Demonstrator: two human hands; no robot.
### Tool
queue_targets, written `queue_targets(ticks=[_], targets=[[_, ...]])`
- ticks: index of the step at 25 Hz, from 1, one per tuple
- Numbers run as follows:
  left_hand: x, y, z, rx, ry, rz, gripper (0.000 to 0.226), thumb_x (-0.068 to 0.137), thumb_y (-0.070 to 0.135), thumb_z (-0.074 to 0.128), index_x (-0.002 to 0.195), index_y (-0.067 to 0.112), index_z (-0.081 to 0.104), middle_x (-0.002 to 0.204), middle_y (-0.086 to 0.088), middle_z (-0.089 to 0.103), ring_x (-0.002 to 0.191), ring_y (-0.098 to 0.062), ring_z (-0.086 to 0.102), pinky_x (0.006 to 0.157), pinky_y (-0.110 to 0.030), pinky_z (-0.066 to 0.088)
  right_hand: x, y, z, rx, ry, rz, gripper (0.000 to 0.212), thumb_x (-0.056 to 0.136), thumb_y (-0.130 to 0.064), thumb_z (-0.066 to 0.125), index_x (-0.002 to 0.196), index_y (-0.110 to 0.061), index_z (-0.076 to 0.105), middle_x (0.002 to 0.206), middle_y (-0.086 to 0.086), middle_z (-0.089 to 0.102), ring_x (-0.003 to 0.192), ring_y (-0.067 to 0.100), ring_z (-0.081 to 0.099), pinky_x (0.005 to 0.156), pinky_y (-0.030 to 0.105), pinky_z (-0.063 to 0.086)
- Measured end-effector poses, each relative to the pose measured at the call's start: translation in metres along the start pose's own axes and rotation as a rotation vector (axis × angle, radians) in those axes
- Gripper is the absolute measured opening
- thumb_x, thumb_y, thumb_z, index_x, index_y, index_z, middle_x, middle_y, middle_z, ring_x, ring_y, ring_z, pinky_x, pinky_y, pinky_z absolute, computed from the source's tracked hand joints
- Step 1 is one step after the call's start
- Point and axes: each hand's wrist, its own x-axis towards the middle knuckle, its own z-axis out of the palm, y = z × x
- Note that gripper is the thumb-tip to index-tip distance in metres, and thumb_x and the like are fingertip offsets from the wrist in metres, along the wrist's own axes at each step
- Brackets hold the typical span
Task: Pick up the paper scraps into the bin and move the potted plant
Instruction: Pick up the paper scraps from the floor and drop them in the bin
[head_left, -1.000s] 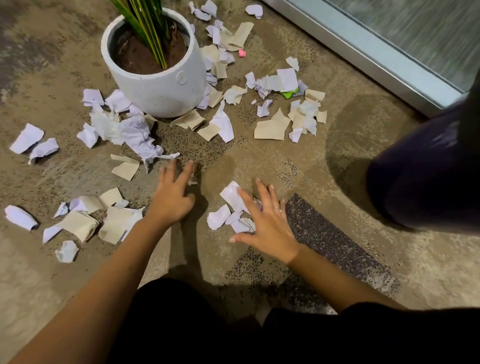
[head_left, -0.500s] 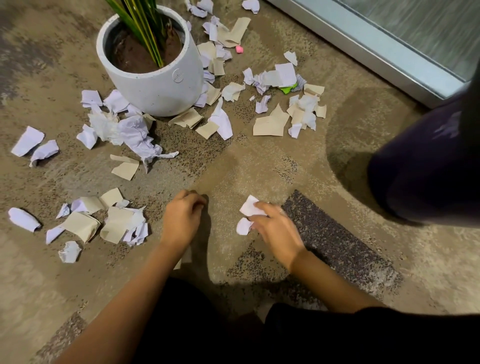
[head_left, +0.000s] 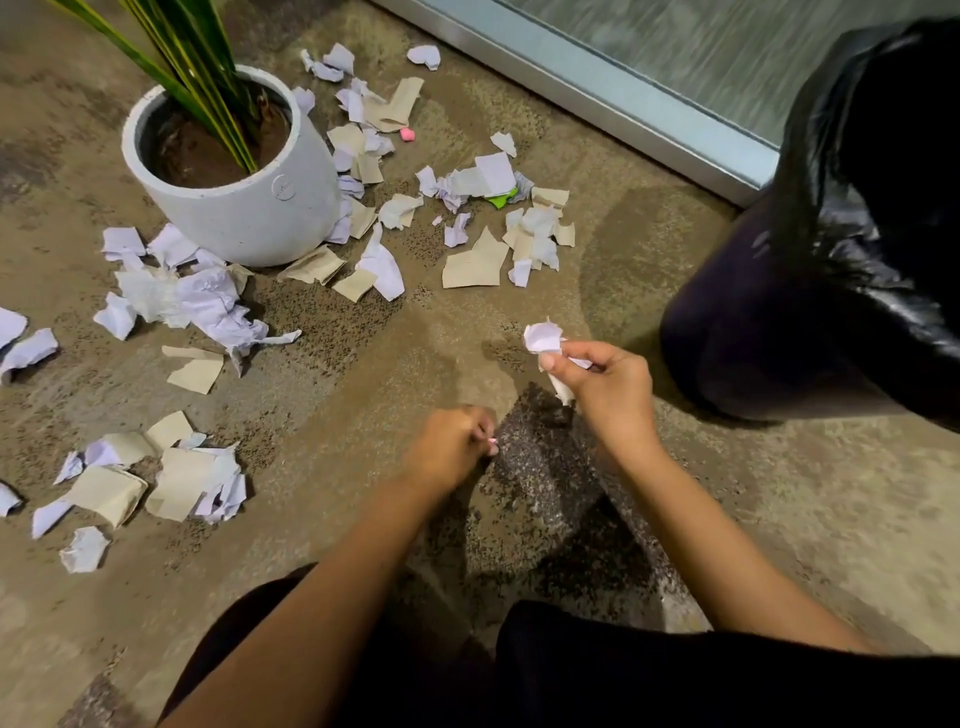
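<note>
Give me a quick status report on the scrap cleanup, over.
Right hand grips white paper scraps; left hand pinches a small scrap. Bin sits just right of them. Many scraps still litter the carpet round the potted plant.

We see two bare forearms reaching out from the bottom of the view — no sleeves, watch or bracelet on either wrist. The left hand (head_left: 451, 451) and the right hand (head_left: 605, 387) wear no gloves. Below them, dark black clothing (head_left: 675, 670) covers the lap and knees — plain fabric, with no print or seam we can make out.
</note>
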Motion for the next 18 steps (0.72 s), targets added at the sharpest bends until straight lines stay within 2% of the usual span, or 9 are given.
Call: queue_targets(ticks=[1,4,7,9,11,12,14,16,18], targets=[[0.0,0.001,0.007,0.04,-0.005,0.021,0.01,0.084,0.003,0.065,0.092,0.008,0.066,0.091,-0.006,0.071,0.086,-0.017,0.066,0.08,-0.028,0.049,-0.002,-0.001,-0.005,0.004,0.008,-0.004,0.012,0.072,-0.021,0.08,0.075,-0.03,0.074,0.083,-0.024,0.069,0.078,-0.011,0.063,0.071,0.007,0.046],[-0.002,0.0,0.017,0.167,0.085,0.076,0.011,0.085,0.001,0.056,0.085,0.008,0.064,0.092,-0.007,0.063,0.083,-0.026,0.061,0.073,-0.033,0.047,-0.01,-0.005,-0.017,0.021,0.034,-0.003,0.015,0.072,-0.02,0.081,0.072,-0.032,0.073,0.081,-0.023,0.07,0.081,-0.005,0.065,0.081,0.023,0.052],[0.0,0.007,0.013,0.152,0.097,-0.011,0.012,0.089,0.003,0.054,0.088,0.008,0.065,0.091,-0.004,0.061,0.083,-0.025,0.061,0.067,-0.023,0.038,-0.02,-0.017,-0.025,-0.002,0.053,-0.058,0.014,0.072,-0.017,0.08,0.076,-0.029,0.074,0.085,-0.02,0.069,0.082,0.0,0.065,0.086,0.033,0.054],[0.002,0.029,-0.003,-0.001,0.181,-0.155,0.012,0.091,0.01,0.058,0.098,0.01,0.068,0.094,-0.005,0.067,0.076,-0.014,0.06,0.067,-0.017,0.042,-0.025,-0.036,-0.03,-0.024,0.058,-0.117,0.013,0.073,-0.015,0.079,0.086,-0.016,0.076,0.09,-0.011,0.069,0.086,0.005,0.065,0.087,0.033,0.053],[0.007,0.07,-0.034,-0.316,0.33,-0.225,0.011,0.09,0.015,0.062,0.097,0.011,0.068,0.091,-0.005,0.07,0.071,-0.01,0.061,0.072,-0.023,0.053,-0.027,-0.065,-0.038,-0.031,0.073,-0.218,0.016,0.074,-0.013,0.078,0.089,-0.009,0.075,0.096,-0.003,0.07,0.092,0.01,0.066,0.086,0.026,0.052],[0.009,0.097,-0.053,-0.487,0.412,-0.164,0.009,0.09,0.016,0.063,0.095,0.012,0.069,0.088,-0.005,0.071,0.07,-0.011,0.062,0.073,-0.027,0.056,-0.028,-0.084,-0.045,-0.014,0.099,-0.289,0.016,0.074,-0.011,0.078,0.089,-0.008,0.075,0.098,0.0,0.071,0.093,0.01,0.066,0.084,0.021,0.052],[0.012,0.163,-0.095,-0.748,0.534,0.089,0.009,0.088,0.013,0.064,0.088,0.019,0.07,0.076,0.001,0.069,0.063,-0.005,0.062,0.067,-0.022,0.055,-0.029,-0.127,-0.069,0.03,0.206,-0.469,0.014,0.073,-0.01,0.077,0.087,-0.014,0.075,0.096,-0.001,0.071,0.091,0.006,0.065,0.08,0.015,0.05],[0.018,0.23,-0.125,-0.828,0.551,0.347,0.012,0.086,0.01,0.065,0.085,0.021,0.071,0.068,0.007,0.066,0.059,-0.002,0.059,0.064,-0.019,0.054,-0.027,-0.165,-0.106,0.026,0.372,-0.633,0.017,0.073,-0.015,0.076,0.084,-0.028,0.072,0.089,-0.012,0.069,0.085,-0.001,0.065,0.076,0.013,0.048],[0.026,0.292,-0.131,-0.741,0.467,0.515,0.009,0.083,0.012,0.067,0.089,0.015,0.074,0.072,0.004,0.068,0.063,-0.004,0.06,0.069,-0.024,0.056,-0.021,-0.185,-0.152,-0.062,0.518,-0.642,0.018,0.074,-0.023,0.075,0.079,-0.039,0.067,0.08,-0.018,0.068,0.076,-0.005,0.063,0.073,0.013,0.047]])
